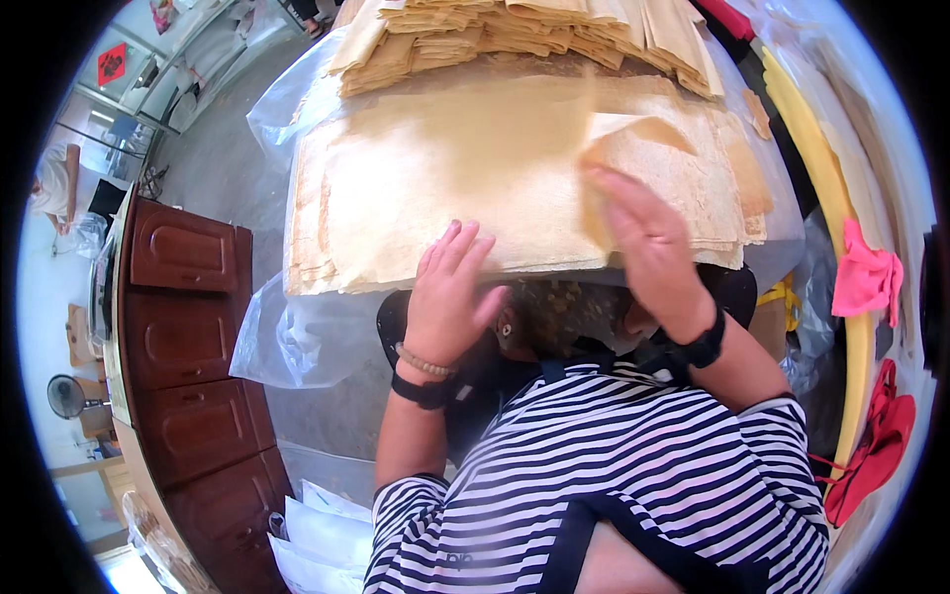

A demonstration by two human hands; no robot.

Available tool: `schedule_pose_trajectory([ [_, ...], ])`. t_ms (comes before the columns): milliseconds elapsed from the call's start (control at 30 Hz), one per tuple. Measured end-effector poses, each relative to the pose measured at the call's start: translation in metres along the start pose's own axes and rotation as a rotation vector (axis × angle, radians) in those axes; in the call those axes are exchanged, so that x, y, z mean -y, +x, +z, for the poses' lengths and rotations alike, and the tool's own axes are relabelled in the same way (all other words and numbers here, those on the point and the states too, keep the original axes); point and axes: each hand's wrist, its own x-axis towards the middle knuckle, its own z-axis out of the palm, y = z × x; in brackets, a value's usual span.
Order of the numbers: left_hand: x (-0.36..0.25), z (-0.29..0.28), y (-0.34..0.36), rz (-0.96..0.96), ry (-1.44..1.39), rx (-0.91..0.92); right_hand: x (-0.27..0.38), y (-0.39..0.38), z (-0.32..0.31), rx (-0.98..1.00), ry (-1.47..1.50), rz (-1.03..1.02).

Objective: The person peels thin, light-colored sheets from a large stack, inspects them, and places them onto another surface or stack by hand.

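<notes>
Right grip [645, 238] apparently pinched, through motion blur, on the edge of a thin tan sheet [657, 131], a person in a striped top [594, 465] bends over the work; the left hand [445, 299] lies spread at the near edge, grasping nothing, perhaps to steady the layers. Clear plastic sheeting [302, 342] hangs out at left, likely a liner keeping the material clean. On the tabletop, the broad stack of pale sheets [376, 223] sits close to the person, probably for easy reach. The heap of folded sheets [524, 35] stands at the far side, seemingly clear of both hands. The tan sheet curls up just beyond the right fingertips, its full extent blurred.
</notes>
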Motion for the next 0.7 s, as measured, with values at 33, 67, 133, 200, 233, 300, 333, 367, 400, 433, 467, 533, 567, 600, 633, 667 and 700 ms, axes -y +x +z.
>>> schedule_pose_trajectory([
  [33, 0.003, -0.001, -0.004, -0.131, -0.214, -0.036, 0.002, 0.004, 0.021, 0.047, 0.026, -0.014],
  [67, 0.009, -0.001, -0.013, -0.270, -0.424, -0.073, 0.013, 0.012, 0.039, 0.177, -0.056, -0.022],
  [133, 0.029, 0.008, -0.024, -0.518, -0.801, -0.158, 0.011, 0.022, 0.076, 0.370, -0.315, -0.233],
  [200, 0.031, -0.010, -0.014, -0.702, -1.180, -0.327, -0.008, 0.020, 0.111, 0.422, -0.300, -0.220],
  [233, 0.030, -0.016, -0.010, -0.758, -1.313, -0.445, -0.016, 0.019, 0.117, 0.474, -0.320, -0.178],
  [300, 0.036, -0.024, -0.011, -0.858, -1.185, -0.443, -0.021, 0.020, 0.129, 0.594, -0.363, -0.104],
  [333, 0.039, -0.027, -0.010, -0.906, -1.122, -0.438, -0.022, 0.019, 0.132, 0.575, -0.382, -0.129],
  [367, 0.041, -0.029, -0.011, -0.902, -1.059, -0.393, -0.021, 0.015, 0.134, 0.560, -0.403, -0.152],
  [400, 0.042, -0.030, -0.012, -0.896, -0.997, -0.347, -0.021, 0.012, 0.134, 0.543, -0.425, -0.172],
  [433, 0.044, -0.031, -0.012, -0.888, -0.936, -0.298, -0.021, 0.013, 0.131, 0.523, -0.448, -0.205],
  [467, 0.053, -0.022, -0.015, -0.840, -0.830, -0.331, -0.020, 0.016, 0.125, 0.503, -0.469, -0.237],
  [533, 0.077, 0.000, -0.025, -0.744, -0.612, -0.396, -0.020, 0.022, 0.111, 0.417, -0.492, -0.227],
  [567, 0.076, 0.000, -0.019, -0.732, -0.460, -0.425, -0.024, 0.029, 0.098, 0.349, -0.502, -0.182],
  [600, 0.071, -0.001, -0.015, -0.721, -0.304, -0.450, -0.029, 0.033, 0.088, 0.283, -0.507, -0.134],
  [633, 0.069, -0.002, -0.013, -0.710, -0.147, -0.473, -0.038, 0.036, 0.078, 0.228, -0.620, -0.073],
  [667, 0.070, 0.001, -0.011, -0.644, -0.019, -0.468, -0.050, 0.040, 0.068, 0.170, -0.735, -0.012],
  [700, 0.074, 0.005, -0.011, -0.579, 0.114, -0.462, -0.053, 0.044, 0.066, 0.113, -0.844, 0.048],
])
